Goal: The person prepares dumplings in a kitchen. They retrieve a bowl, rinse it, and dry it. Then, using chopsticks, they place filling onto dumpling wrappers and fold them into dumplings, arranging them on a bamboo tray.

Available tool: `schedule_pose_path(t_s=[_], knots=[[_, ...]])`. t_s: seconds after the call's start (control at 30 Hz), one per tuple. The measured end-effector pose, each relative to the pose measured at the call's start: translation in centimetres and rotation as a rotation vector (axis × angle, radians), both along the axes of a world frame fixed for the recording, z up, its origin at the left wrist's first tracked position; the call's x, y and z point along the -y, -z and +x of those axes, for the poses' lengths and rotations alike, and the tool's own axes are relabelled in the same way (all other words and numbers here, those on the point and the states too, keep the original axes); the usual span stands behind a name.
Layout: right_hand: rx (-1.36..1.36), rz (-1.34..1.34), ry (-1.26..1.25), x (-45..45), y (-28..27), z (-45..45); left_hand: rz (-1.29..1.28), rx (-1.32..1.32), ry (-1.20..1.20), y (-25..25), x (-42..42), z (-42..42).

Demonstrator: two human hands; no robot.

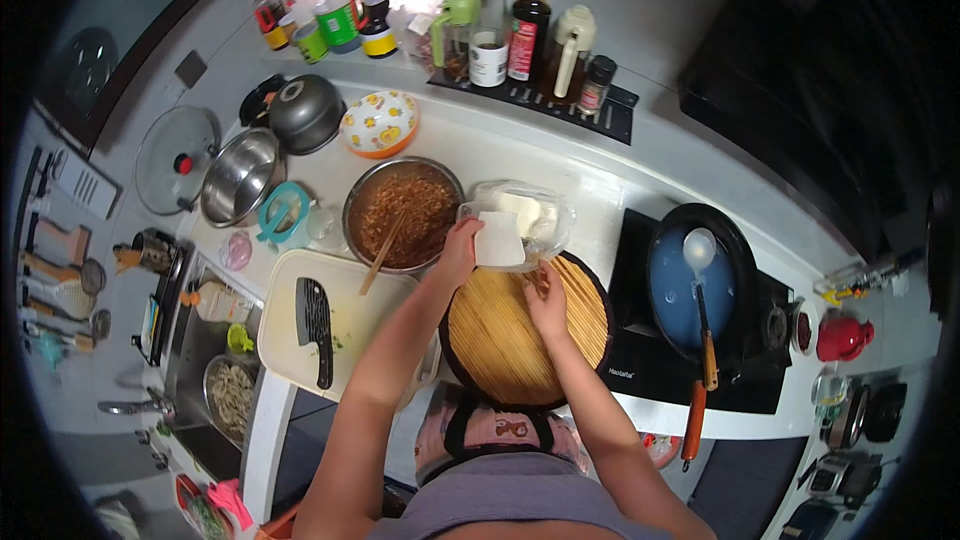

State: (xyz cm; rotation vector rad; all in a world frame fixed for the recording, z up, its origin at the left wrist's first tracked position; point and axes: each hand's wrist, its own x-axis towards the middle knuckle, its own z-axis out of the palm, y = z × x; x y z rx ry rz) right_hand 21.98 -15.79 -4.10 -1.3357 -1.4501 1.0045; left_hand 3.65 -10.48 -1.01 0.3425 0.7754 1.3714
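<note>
My left hand (457, 249) grips the left edge of a clear plastic bag (559, 202). A flat white square sheet (500, 240), which looks like a dough wrapper, lies close against its fingers. More pale pieces (525, 210) show through the bag behind the sheet. My right hand (546, 296) pinches the bag's near edge between thumb and fingers. Below both hands lies a round bamboo tray (517, 345) with a dark rim. To the left of my left hand stands a steel bowl (351, 221) of minced filling (405, 202), with wooden chopsticks (384, 251) resting in it.
A black cleaver (313, 330) lies on a cream cutting board (281, 307) at the left. On the right, a wok (664, 240) of liquid holds a ladle (699, 251) over a black cooktop (634, 270). Bottles (529, 30) line the back ledge. A patterned bowl (380, 124) stands behind the filling.
</note>
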Motion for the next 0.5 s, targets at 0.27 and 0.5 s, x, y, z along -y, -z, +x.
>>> schedule_pose_path(t_s=[0.27, 0.5], knots=[[-0.894, -0.803, -0.268, -1.0, -3.5, -6.2, -0.075, 0.009, -0.024, -0.4, 7.5, -3.4], [-0.06, -0.141, -0.3, 1.9, -4.5, -14.7, -0.301, -0.298, -0.266, -1.5, 12.8, -8.0]])
